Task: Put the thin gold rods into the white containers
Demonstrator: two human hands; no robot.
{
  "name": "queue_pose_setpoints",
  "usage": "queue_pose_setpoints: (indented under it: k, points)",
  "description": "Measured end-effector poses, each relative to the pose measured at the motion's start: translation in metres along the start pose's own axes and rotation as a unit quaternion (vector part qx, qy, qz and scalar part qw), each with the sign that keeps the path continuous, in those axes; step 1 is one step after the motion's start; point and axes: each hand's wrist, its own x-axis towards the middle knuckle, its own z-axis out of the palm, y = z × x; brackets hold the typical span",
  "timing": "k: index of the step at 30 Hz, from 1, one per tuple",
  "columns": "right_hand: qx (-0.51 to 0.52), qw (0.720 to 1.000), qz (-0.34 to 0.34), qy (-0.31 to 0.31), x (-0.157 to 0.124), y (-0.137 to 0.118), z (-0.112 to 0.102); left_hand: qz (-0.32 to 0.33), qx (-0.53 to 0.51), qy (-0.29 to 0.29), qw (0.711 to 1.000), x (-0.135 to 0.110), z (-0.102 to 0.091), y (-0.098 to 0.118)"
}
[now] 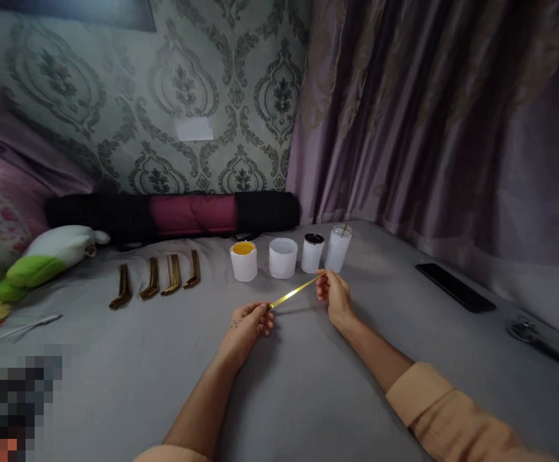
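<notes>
The left hand (248, 325) and right hand (337, 298) pinch a golden strip (296, 292) in their fingers (260, 309), the right at its two o'clock end. Four cups (283, 262) stand toward twelve o'clock.

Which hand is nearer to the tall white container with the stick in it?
Right. The right hand is just in front of the tall white container. The left hand is farther off, to the left and nearer the camera, holding the near end of the yellow strip.

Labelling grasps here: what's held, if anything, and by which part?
A gold strip, held at both ends: the left hand pinches the nearer end, the right hand the farther one.
</notes>
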Motion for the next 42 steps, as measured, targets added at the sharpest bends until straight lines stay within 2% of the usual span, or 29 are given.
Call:
queue_pose_setpoints:
  k: [12,29,34,42]
  points:
    - [0.014,0.999,0.031,-0.005,-0.007,-0.006,-0.005,-0.011,0.001,0.004,1.000,-0.001,0.001,0.001]
    - [-0.026,1.000,0.005,0.004,-0.007,-0.020,-0.008,-0.031,-0.065,-0.010,0.997,-0.006,-0.001,0.009]
    - [-0.047,0.999,0.000,0.021,0.000,-0.037,-0.019,-0.048,-0.124,0.005,0.991,-0.007,-0.006,0.014]
    - [-0.065,0.996,-0.037,0.050,0.016,-0.080,-0.043,-0.067,-0.212,0.017,0.975,0.001,-0.017,0.013]
